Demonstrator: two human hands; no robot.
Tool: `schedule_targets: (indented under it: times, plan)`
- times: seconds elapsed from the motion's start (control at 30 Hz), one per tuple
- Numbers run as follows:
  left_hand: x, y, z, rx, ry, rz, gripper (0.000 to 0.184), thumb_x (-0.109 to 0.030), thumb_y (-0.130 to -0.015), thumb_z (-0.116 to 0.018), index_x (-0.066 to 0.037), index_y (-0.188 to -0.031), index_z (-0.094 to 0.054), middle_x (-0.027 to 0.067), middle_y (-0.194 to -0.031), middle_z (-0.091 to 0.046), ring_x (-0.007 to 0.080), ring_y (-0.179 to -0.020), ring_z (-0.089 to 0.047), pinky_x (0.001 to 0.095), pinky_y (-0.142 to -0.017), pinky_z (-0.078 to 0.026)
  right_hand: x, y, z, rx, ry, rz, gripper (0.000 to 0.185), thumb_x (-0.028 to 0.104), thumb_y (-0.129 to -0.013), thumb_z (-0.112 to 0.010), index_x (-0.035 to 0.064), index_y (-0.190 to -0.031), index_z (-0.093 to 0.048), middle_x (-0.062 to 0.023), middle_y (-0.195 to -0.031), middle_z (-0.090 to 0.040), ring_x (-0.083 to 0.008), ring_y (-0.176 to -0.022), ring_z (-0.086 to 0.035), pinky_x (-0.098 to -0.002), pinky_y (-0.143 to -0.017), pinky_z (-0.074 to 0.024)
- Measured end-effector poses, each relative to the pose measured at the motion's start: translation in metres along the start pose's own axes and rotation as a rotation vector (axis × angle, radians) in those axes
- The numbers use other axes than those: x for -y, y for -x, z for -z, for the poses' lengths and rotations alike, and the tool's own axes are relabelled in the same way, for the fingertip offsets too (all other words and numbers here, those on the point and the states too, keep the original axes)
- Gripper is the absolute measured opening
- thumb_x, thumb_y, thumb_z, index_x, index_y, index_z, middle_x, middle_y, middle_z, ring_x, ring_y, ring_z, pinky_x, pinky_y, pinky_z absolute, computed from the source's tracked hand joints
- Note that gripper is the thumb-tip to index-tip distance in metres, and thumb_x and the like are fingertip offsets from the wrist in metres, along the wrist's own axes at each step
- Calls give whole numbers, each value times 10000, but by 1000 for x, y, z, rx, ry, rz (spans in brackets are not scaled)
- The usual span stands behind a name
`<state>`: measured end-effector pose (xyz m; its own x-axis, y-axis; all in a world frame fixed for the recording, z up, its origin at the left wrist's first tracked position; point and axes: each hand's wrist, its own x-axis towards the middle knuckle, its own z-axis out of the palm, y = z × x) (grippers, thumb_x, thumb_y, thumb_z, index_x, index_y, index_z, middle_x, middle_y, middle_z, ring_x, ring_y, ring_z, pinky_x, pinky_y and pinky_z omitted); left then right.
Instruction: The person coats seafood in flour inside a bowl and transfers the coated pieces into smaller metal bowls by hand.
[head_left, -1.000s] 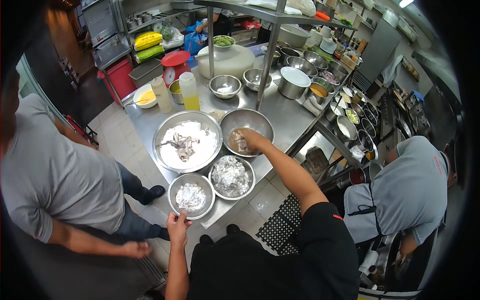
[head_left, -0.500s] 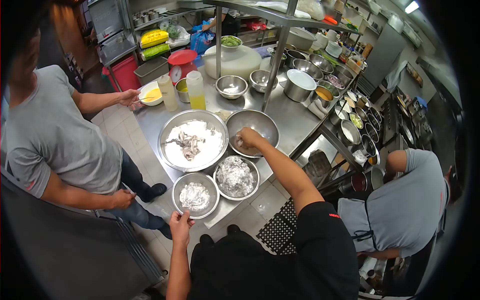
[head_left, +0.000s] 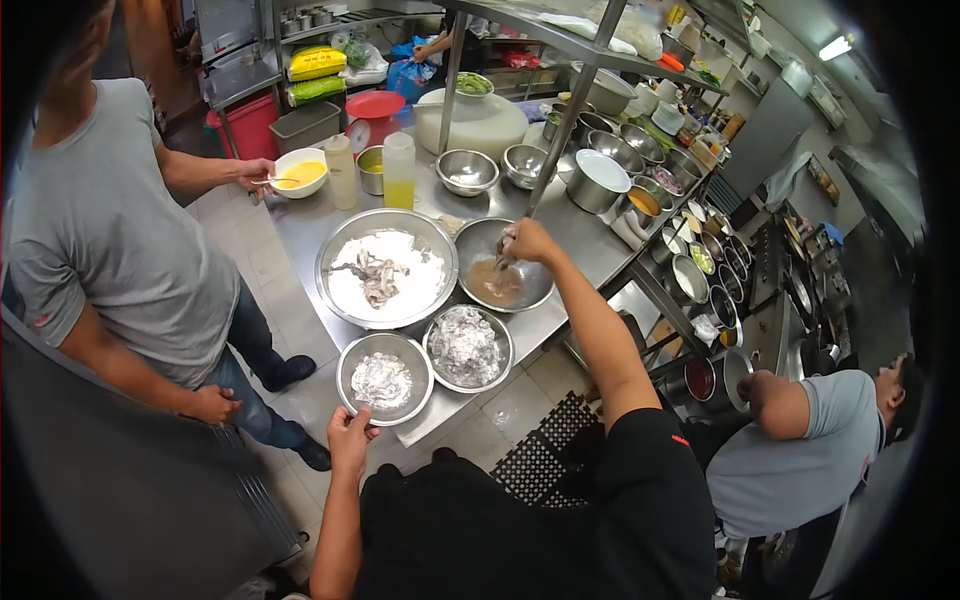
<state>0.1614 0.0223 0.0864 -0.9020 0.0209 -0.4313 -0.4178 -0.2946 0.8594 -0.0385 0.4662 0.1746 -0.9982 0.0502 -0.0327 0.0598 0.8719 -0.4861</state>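
My left hand (head_left: 350, 438) pinches the near rim of a small steel bowl (head_left: 423, 362) that holds white-floured pieces (head_left: 381, 381). Over a steel bowl (head_left: 540, 296) with cloudy brownish liquid (head_left: 496, 284), my right hand (head_left: 530, 243) is closed on wet, greyish squid (head_left: 503, 262). To its left stands a large steel bowl (head_left: 327, 262) of white flour (head_left: 410, 265), with squid pieces (head_left: 380, 281) lying in the middle. Another steel bowl (head_left: 509, 352), heaped with flour-coated pieces (head_left: 464, 345), sits between the others.
At the left, a person in grey (head_left: 150, 230) holds a white bowl of yellow liquid (head_left: 302, 188). Squeeze bottles (head_left: 398, 172) stand behind the flour bowl. A shelf post (head_left: 572, 130) rises right of the bowls. Another person (head_left: 800, 450) bends by the pots at the right.
My right hand has lifted from inside the liquid bowl, with squid now showing in it. My left hand stays on the small bowl's rim. The person at the right has shifted.
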Motion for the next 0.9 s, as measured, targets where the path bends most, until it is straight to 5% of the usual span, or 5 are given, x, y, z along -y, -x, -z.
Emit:
schedule_targets:
  times: [0.17, 0.6, 0.7, 0.9]
  plan:
    - [0, -2, 2, 18, 25, 12, 135, -113, -890, -634, -59, -848, -518, 22, -807, -574, 81, -634, -560, 214, -538, -487, 22, 9, 47, -26, -188, 24, 161, 30, -671, -634, 4, -813, -706, -72, -721, -690, -137, -653, -636, -292, -625, -511]
    - [4, -5, 7, 43, 52, 3, 153, -130, -892, -645, -57, -849, -518, 28, -839, -574, 80, -656, -564, 206, -541, -493, 117, 18, 124, -109, -151, 77, 166, 19, -680, -667, -28, -837, -691, -57, -751, -679, -121, -675, -626, -268, -638, -511]
    - [0, -3, 6, 37, 45, 9, 155, -135, -893, -645, -55, -852, -518, 28, -844, -574, 80, -661, -564, 206, -542, -493, 139, 13, 114, 3, -477, 145, 189, -20, -707, -650, -23, -891, -694, -73, -804, -694, -143, -689, -653, -267, -627, -547]
    - [0, -4, 6, 55, 39, 21, 155, -144, -894, -646, -51, -864, -526, 31, -864, -576, 80, -675, -568, 208, -553, -498, 181, -9, 40, 161, -451, 288, 234, -3, -740, -629, -29, -964, -692, -95, -859, -698, -145, -717, -652, -272, -635, -547]
